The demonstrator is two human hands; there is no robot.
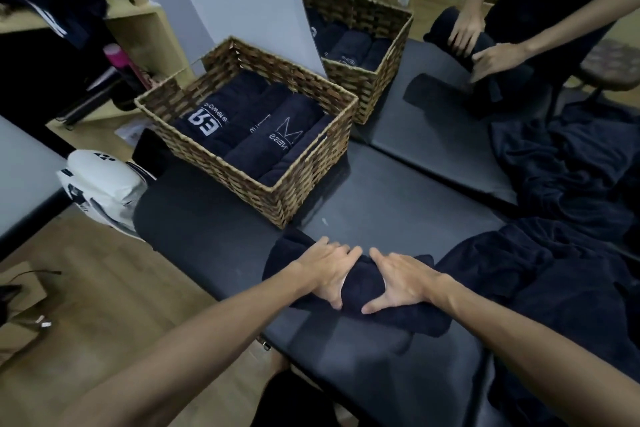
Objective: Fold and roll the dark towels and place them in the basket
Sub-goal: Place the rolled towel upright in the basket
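Towel: dark towel (360, 288), partly rolled, on the padded counter (214, 218) in front of the basket (298, 184)
Left hand (330, 269): curled over the roll's left side
Right hand (401, 279): gripping the roll beside it
Basket: rolled towels (256, 135) inside
Pile: loose towels (540, 274) at right

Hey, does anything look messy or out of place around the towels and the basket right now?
Nothing looks damaged. The basket holds neat rolled towels. The only untidy spot is the heap of loose dark towels, crumpled at the right of the bench. Both hands, left hand and right hand, grip a roll.
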